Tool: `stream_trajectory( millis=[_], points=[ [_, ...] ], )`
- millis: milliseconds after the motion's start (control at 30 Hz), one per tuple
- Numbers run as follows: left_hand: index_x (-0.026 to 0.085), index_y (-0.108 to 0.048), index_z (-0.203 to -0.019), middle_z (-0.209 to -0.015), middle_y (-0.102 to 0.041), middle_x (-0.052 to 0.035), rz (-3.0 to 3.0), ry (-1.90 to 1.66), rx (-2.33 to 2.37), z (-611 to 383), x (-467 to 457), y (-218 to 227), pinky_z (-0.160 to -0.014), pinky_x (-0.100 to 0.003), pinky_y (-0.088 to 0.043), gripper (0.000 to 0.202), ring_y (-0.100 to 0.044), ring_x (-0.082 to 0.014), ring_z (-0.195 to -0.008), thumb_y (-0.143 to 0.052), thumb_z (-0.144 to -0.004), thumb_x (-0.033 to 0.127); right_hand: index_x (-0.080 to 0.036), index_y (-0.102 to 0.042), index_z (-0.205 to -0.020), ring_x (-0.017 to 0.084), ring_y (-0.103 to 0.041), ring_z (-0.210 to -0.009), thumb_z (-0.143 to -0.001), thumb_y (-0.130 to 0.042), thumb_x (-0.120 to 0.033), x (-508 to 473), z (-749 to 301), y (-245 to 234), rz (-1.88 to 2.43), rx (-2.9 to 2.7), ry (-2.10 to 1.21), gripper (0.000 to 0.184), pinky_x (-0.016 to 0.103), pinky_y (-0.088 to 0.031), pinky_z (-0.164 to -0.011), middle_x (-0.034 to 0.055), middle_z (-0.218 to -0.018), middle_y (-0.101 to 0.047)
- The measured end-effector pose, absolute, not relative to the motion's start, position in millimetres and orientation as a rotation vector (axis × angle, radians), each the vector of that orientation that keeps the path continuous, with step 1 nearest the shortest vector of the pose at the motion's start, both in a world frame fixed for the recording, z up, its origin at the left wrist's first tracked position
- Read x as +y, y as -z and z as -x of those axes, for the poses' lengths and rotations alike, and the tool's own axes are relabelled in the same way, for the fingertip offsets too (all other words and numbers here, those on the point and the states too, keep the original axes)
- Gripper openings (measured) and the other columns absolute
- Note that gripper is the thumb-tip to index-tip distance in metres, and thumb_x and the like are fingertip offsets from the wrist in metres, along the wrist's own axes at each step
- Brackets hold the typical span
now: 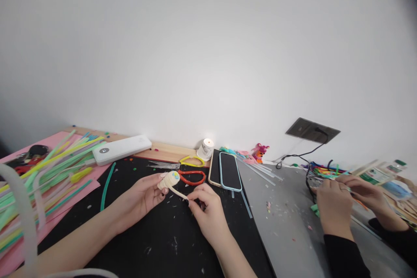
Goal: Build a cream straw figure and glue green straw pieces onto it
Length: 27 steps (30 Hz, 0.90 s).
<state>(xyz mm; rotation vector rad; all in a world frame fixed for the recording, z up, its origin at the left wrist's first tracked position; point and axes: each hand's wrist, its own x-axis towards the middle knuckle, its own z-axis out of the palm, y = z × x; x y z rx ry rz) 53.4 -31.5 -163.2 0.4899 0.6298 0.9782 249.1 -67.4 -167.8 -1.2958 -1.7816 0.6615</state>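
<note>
My left hand (146,193) pinches a small cream roll (167,181), wound in layers from fuzzy stem, with blue and yellow bits at its end. A loose tail of cream pipe cleaner (178,193) runs from the roll to my right hand (205,208), whose thumb and fingers are closed on its end. Both hands are above a black mat (156,243). Just behind them lie scissors (192,177) with one red and one yellow handle loop, their blades partly showing to the left.
Pipe cleaners (58,173) cover pink paper at left, near a white power bank (122,150). Behind the scissors stands a paper cup (205,149), with a phone (230,171) to its right. At far right, another person's hands (339,204) work beside a cable (308,173).
</note>
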Motion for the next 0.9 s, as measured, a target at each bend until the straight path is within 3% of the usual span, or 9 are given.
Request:
stream_trajectory(
  millis=[133, 267, 400, 567, 733, 833, 900],
  points=[
    [0.013, -0.07, -0.084, -0.073, -0.069, 0.0006, -0.48, -0.866, 0.649, -54, -38, 157, -0.061, -0.014, -0.053, 0.008, -0.06, -0.0065, -0.057, -0.067, -0.078, 0.017, -0.017, -0.071, -0.074, 0.011, -0.05, -0.058, -0.074, -0.057, -0.009, -65, -252, 170, 1.323, -1.815, -0.631, 0.016, 0.021, -0.037, -0.054, -0.0003, -0.062, -0.052],
    [0.015, -0.069, -0.081, -0.07, -0.07, 0.0009, -0.516, -0.763, 0.689, -55, -43, 158, -0.058, -0.013, -0.051, 0.011, -0.06, -0.0067, -0.055, -0.073, -0.071, 0.02, -0.016, -0.07, -0.078, 0.01, -0.049, -0.044, -0.079, -0.053, -0.016, -65, -250, 175, 1.391, -1.733, -0.838, 0.017, 0.02, -0.037, -0.048, -0.0027, -0.049, -0.054],
    [0.017, -0.068, -0.08, -0.073, -0.072, -0.0007, -0.631, -0.638, 0.743, -55, -46, 163, -0.058, -0.016, -0.05, 0.014, -0.062, -0.0083, -0.058, -0.074, -0.071, 0.025, -0.016, -0.068, -0.084, 0.013, -0.06, -0.053, -0.077, -0.053, -0.016, -66, -249, 175, 1.343, -1.572, -0.934, 0.017, 0.022, -0.043, -0.051, 0.003, -0.066, -0.068],
    [0.015, -0.071, -0.081, -0.068, -0.071, -0.0026, -0.876, -0.439, 0.792, -59, -51, 157, -0.055, -0.017, -0.046, 0.018, -0.06, -0.0083, -0.054, -0.071, -0.072, 0.03, -0.019, -0.067, -0.093, 0.016, -0.065, -0.071, -0.078, -0.046, -0.011, -69, -249, 170, 1.186, -1.555, -0.984, 0.027, 0.023, -0.048, -0.057, 0.0052, -0.091, -0.071],
    [0.015, -0.067, -0.068, -0.056, -0.068, -0.0009, -1.006, -0.403, 0.877, -65, -54, 161, -0.048, -0.016, -0.043, 0.017, -0.059, -0.0086, -0.047, -0.069, -0.069, 0.031, -0.017, -0.067, -0.086, 0.015, -0.062, -0.06, -0.076, -0.053, -0.016, -70, -247, 173, 1.243, -1.513, -1.006, 0.017, 0.024, -0.047, -0.053, 0.0059, -0.08, -0.072],
    [0.016, -0.061, -0.065, -0.053, -0.068, -0.0009, -1.04, -0.393, 0.935, -68, -53, 167, -0.045, -0.016, -0.042, 0.02, -0.058, -0.0089, -0.043, -0.07, -0.067, 0.033, -0.019, -0.057, -0.08, 0.014, -0.06, -0.053, -0.075, -0.055, -0.018, -70, -244, 173, 1.235, -1.451, -1.033, 0.005, 0.024, -0.045, -0.05, 0.0038, -0.071, -0.07],
    [0.016, -0.058, -0.065, -0.053, -0.069, -0.0014, -1.063, -0.396, 0.959, -70, -53, 171, -0.044, -0.016, -0.041, 0.021, -0.059, -0.0092, -0.042, -0.07, -0.067, 0.034, -0.022, -0.045, -0.08, 0.015, -0.061, -0.052, -0.075, -0.056, -0.019, -71, -242, 171, 1.192, -1.371, -1.082, 0.013, 0.024, -0.045, -0.049, 0.0013, -0.067, -0.069]
  ],
)
